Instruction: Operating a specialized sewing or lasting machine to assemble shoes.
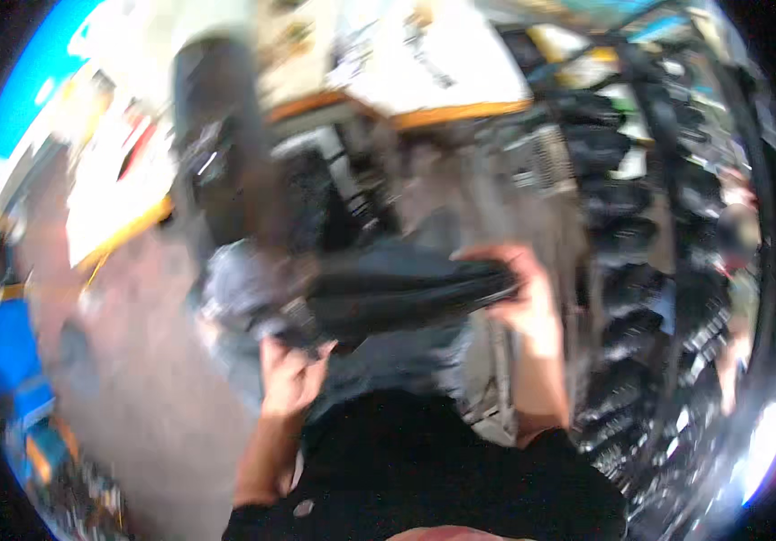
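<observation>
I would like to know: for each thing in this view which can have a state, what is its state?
Long dark object: held crosswise before the body.
Right hand: fingers curled around the object's right end.
Left hand: at the object's left end; grip too blurred to tell.
Pale grey thing: beside that left end; blurred.
Dark rounded items: in rows at the right.
White table: bearing some blurred things.

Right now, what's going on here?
A person in a black top grips one end of a long dark object with the right hand. The left hand is near its other end, too blurred to judge the grip. Dark items line the right side; a white-topped table stands ahead.
</observation>
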A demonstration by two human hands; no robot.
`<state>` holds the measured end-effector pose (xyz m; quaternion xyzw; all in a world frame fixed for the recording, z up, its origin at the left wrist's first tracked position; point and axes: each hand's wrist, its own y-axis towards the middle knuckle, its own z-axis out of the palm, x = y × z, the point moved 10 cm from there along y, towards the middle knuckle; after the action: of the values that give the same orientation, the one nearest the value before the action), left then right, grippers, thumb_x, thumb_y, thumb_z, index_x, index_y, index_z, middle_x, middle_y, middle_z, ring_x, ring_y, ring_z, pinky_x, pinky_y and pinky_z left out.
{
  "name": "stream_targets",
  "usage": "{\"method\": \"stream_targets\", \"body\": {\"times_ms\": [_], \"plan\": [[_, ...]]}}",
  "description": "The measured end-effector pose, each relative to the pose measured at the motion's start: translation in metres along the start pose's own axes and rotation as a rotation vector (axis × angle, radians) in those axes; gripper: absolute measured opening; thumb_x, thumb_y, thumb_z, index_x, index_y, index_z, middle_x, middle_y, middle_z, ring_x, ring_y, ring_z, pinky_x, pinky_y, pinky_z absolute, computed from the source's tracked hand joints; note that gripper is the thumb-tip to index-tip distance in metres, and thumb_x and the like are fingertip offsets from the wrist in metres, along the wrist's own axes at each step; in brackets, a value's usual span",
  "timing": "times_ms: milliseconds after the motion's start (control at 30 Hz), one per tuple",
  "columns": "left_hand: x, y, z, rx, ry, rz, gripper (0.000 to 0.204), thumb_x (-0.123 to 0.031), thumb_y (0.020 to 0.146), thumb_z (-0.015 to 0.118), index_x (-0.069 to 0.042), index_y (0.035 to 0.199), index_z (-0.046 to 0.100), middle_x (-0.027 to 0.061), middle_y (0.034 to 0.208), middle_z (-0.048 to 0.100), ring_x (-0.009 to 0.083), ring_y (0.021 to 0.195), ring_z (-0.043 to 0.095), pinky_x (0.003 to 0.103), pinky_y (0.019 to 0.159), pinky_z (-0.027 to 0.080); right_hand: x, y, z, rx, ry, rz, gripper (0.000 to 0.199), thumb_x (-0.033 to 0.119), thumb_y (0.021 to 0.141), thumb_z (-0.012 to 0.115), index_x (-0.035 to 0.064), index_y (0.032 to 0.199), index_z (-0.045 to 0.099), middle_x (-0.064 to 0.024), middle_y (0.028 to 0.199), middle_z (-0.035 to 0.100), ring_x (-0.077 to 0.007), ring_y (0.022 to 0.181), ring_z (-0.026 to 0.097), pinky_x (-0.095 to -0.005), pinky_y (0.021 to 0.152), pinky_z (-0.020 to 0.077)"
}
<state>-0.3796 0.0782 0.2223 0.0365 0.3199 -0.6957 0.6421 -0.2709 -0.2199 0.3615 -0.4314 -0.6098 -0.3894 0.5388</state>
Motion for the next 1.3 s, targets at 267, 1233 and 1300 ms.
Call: {"method": "stream_targets", "body": {"times_ms": [267,1233,1300], "plan": [[0.043,0.025,0.069,0.529,0.71,-0.049,0.059,0.001,0.097,0.055,-0.005,0.151,0.034,0.0148,0.147,0.049,0.0248,0.132,0.051,0.038,0.11,0.041,0.279,-0.017,-0.053,-0.863,-0.851,-0.911,0.058,0.018,0.074,0.087,0.0056,0.125,0.062,-0.0115,0.12,0.067,-0.0231,0.115,0.062,-0.0398,0.1,0.0483],[0.031,-0.003,0.063,0.569,0.837,-0.109,0.05,0.0,0.097,0.057,0.002,0.144,0.043,0.0155,0.143,0.054,0.0248,0.131,0.053,0.036,0.111,0.04,0.35,0.0,-0.035,-1.035,-1.755,-0.882,0.052,0.022,0.08,0.08,0.0067,0.126,0.061,-0.0143,0.118,0.067,-0.0323,0.11,0.062,-0.0394,0.099,0.045],[0.023,-0.005,0.065,0.485,0.817,-0.093,0.051,-0.001,0.098,0.055,0.002,0.147,0.04,0.0175,0.145,0.052,0.0266,0.131,0.054,0.037,0.112,0.04,0.288,-0.03,-0.023,-0.873,-1.176,-0.917,0.058,0.018,0.077,0.083,0.0038,0.129,0.061,-0.0137,0.117,0.066,-0.0277,0.111,0.063,-0.0393,0.1,0.046]]}}
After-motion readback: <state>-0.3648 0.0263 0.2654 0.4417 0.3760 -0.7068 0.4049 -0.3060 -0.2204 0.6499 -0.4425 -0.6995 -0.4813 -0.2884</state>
